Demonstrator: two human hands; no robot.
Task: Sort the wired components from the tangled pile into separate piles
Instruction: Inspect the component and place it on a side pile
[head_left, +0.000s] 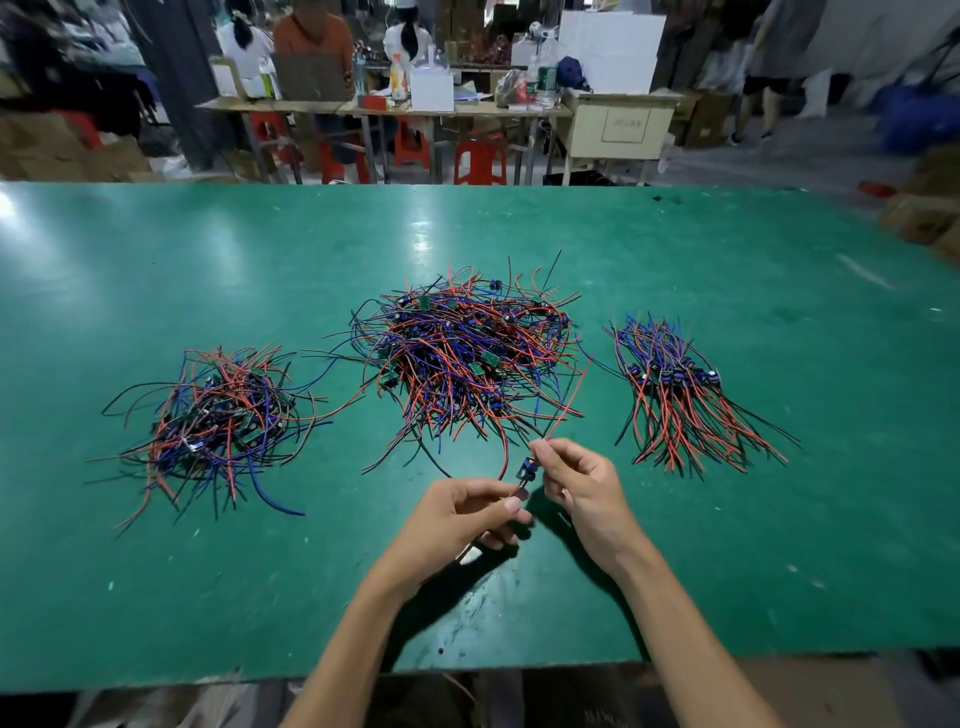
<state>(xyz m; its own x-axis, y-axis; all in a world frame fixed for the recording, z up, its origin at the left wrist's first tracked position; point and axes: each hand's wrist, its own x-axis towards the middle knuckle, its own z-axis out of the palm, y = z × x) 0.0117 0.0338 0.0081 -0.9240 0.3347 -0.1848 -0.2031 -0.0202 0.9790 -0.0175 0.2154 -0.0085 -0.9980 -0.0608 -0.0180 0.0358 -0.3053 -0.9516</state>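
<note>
On the green table (208, 249), three groups of wired components were noted. At the left lay a loose, tangled pile (218, 421) of red, blue and black leads with small boards mixed in. At the centre sat the largest tangled pile (467, 358), its wires spreading outward in all directions, with several small green boards visible among them. At the right lay an ordered pile (680, 395), its boards lined up in a row and its red and black leads fanned toward the near edge, blue leads pointing away.

Just in front of the centre pile, both hands were raised over the table and held one wired component (524, 470) between them. The left hand (467, 514) had its fingers curled, thumb and forefinger pinching the lower end of the component. The right hand (576, 483) pinched the upper part at its fingertips, where a red lead (569, 400) rose up and away toward the centre pile. Further red and black leads curved from the component back to the pile's near edge.

Beyond the table's far edge stood a workbench (384, 106) with red stools (480, 161) and seated persons.
</note>
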